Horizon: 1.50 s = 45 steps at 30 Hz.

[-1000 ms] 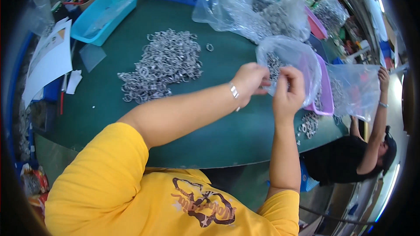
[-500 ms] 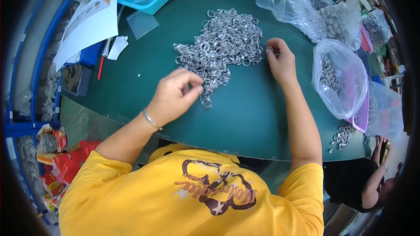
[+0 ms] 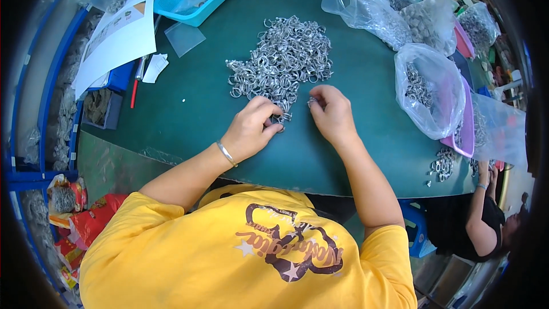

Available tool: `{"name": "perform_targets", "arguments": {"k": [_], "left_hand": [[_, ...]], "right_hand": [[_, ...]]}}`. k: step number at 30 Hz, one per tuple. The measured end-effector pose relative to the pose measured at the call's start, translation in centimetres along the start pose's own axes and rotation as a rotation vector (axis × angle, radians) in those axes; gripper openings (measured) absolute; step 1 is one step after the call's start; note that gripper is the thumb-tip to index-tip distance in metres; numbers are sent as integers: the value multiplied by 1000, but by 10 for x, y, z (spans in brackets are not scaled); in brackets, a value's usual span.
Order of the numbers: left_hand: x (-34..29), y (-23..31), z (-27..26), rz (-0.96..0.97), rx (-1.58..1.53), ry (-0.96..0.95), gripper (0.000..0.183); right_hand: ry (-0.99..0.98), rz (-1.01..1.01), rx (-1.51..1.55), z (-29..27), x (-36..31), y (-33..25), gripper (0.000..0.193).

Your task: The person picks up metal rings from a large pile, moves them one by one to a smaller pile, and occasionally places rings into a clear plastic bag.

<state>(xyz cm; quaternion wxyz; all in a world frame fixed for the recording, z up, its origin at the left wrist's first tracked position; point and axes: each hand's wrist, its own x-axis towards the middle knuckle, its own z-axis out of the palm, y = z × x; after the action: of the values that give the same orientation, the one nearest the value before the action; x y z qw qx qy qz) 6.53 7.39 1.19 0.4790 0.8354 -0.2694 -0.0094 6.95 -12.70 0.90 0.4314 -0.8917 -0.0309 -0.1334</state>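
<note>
A heap of small silvery metal rings (image 3: 294, 51) lies on the green table, narrowing to a few rings at its near end. At that near tip is my left hand (image 3: 250, 129), wearing a bangle, its thumb and forefinger closed about a ring. My right hand (image 3: 333, 117) is just right of the tip, apart from the heap. Between its pinched fingertips a bit of silvery metal shows, apparently one ring.
To the right, a clear bag (image 3: 423, 83) of rings sits in a pink tray (image 3: 468, 131), with loose rings (image 3: 442, 165) nearby. More filled bags (image 3: 429, 20) stand at the back right. A turquoise basket (image 3: 197, 14) and papers (image 3: 117, 40) lie back left. A co-worker (image 3: 472, 226) is at the right.
My right hand has come left and nearer to me, from the heap's right side to beside its near tip. My left hand has shifted right, onto the rings there.
</note>
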Motion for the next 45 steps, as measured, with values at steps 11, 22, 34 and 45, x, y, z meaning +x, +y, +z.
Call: {"name": "perform_targets", "arguments": {"k": [11, 22, 34, 45], "left_hand": [[-5, 14, -18, 24, -17, 67, 12], [4, 15, -2, -8, -73, -41, 9], [15, 33, 22, -248, -455, -280, 26], [11, 26, 28, -364, -533, -299, 18]], "right_hand": [[-26, -184, -47, 9, 20, 4, 14], [-84, 518, 248, -54, -13, 36, 14], [-5, 274, 343, -38, -51, -15, 8], [43, -6, -239, -56, -32, 24, 15]]}}
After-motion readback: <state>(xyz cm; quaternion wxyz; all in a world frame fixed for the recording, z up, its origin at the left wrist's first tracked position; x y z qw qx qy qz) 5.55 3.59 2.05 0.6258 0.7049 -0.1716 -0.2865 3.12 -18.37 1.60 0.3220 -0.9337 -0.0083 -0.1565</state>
